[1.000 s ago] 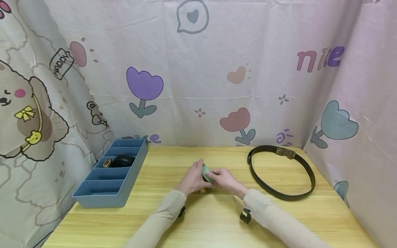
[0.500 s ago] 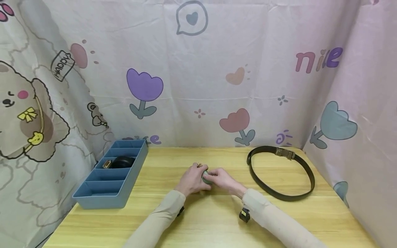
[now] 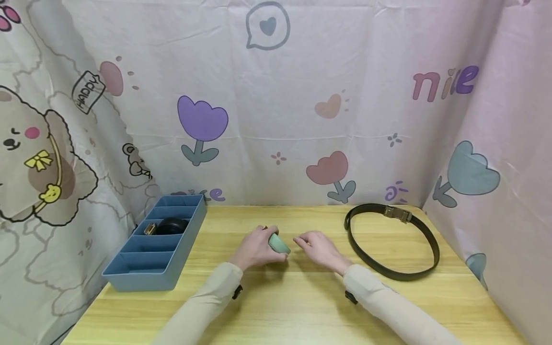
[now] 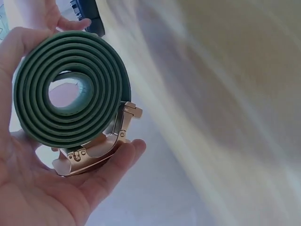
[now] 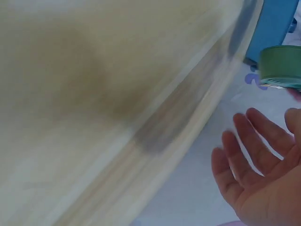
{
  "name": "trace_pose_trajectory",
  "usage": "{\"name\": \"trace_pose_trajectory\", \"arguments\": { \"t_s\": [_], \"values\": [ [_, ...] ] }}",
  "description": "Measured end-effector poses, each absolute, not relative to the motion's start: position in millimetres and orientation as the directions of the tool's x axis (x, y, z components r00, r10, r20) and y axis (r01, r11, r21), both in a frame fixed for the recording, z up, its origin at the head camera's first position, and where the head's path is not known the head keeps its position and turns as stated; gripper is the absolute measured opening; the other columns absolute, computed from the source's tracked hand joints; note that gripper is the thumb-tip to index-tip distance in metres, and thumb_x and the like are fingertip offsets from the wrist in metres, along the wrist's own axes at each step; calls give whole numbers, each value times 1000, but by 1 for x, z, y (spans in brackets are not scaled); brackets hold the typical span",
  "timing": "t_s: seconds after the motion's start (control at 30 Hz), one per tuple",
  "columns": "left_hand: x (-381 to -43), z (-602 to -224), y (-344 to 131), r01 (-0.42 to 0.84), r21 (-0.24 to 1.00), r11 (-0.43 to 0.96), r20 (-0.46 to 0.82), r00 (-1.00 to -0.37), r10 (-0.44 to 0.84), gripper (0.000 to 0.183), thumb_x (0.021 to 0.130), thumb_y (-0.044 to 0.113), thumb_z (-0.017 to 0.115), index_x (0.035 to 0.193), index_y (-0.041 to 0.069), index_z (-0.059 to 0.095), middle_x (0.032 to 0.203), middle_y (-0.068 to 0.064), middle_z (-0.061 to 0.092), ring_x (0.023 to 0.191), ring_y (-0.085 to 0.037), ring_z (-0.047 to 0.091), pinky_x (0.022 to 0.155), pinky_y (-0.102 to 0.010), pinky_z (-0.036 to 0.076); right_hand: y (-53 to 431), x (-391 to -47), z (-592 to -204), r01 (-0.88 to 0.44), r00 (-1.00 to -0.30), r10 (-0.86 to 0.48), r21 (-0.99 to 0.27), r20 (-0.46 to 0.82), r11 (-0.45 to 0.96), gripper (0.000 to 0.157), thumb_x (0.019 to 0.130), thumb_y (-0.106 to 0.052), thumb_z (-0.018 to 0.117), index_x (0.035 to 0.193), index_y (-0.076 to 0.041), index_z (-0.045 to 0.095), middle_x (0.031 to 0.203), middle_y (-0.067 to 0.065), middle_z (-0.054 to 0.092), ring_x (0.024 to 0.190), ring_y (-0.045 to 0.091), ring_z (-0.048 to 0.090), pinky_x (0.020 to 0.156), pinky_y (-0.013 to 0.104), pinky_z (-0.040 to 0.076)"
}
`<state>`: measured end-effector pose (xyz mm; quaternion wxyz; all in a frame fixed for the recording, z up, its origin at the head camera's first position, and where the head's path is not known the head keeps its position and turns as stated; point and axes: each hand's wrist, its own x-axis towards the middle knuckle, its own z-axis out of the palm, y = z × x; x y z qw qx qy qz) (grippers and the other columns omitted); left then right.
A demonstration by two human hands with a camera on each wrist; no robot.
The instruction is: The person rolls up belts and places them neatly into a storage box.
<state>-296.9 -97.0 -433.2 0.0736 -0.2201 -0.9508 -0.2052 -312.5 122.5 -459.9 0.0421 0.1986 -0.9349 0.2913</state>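
Observation:
A green belt (image 4: 110,89), coiled into a tight roll, is gripped in my left hand (image 3: 256,249). Its gold buckle (image 4: 96,150) lies along the outside of the roll, against my fingers in the left wrist view. The thumb bears on the roll's other side. From the head view the green belt (image 3: 279,244) shows as a pale band between thumb and fingers, above the table. My right hand (image 3: 319,250) is apart from the roll, a short way to its right. Its fingers are relaxed and hold nothing in the right wrist view.
At the left stands a blue divided box (image 3: 170,268); one compartment holds a black rolled belt (image 3: 171,225) with a gold buckle. A black belt (image 3: 398,275) lies in an open loop on the wooden table (image 3: 297,306) at the right. A patterned curtain (image 3: 267,120) hangs behind.
Both hands were together on the green roll. The right hand has let go and drawn back to the right, while the left hand has moved left with the rolled belt.

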Motion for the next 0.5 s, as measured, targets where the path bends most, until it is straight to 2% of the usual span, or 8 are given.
{"name": "trace_pose_trajectory", "arguments": {
  "t_s": [0.07, 0.17, 0.27, 0.5],
  "values": [
    [-295, -426, -104, 440, 353, 826, 226, -897, 381, 60, 63, 53, 77, 111, 22, 59, 92, -3, 57, 77, -15, 52, 61, -28, 45, 125, -313, -459, -397, -918, -342, -487, 202, 778, 34, 100, -40, 51, 101, -17, 76, 98, 1, 73, 90, 18, 65, 85, 42, 50],
    [-294, -415, -115, 411, 355, 840, 211, -910, 357, 59, 63, 51, 78, 109, 21, 60, 92, -5, 58, 77, -17, 53, 62, -30, 46, 132, -313, -456, -393, -919, -325, -452, 224, 800, 32, 99, -40, 53, 108, -19, 76, 112, 1, 72, 110, 23, 64, 97, 46, 47],
    [-294, -407, -128, 369, 361, 856, 190, -928, 320, 58, 63, 51, 78, 110, 22, 60, 94, -5, 58, 79, -18, 54, 64, -31, 47, 142, -313, -453, -380, -923, -308, -435, 229, 816, 35, 100, -41, 52, 105, -16, 77, 112, 2, 72, 110, 25, 64, 97, 47, 47],
    [-288, -381, -161, 296, 424, 856, 170, -954, 246, 59, 68, 53, 78, 114, 19, 61, 101, -7, 59, 87, -22, 54, 66, -32, 47, 169, -314, -452, -376, -925, -313, -386, 218, 843, 39, 101, -41, 50, 93, -15, 77, 101, -1, 73, 98, 20, 66, 88, 46, 49]
  ]
}}
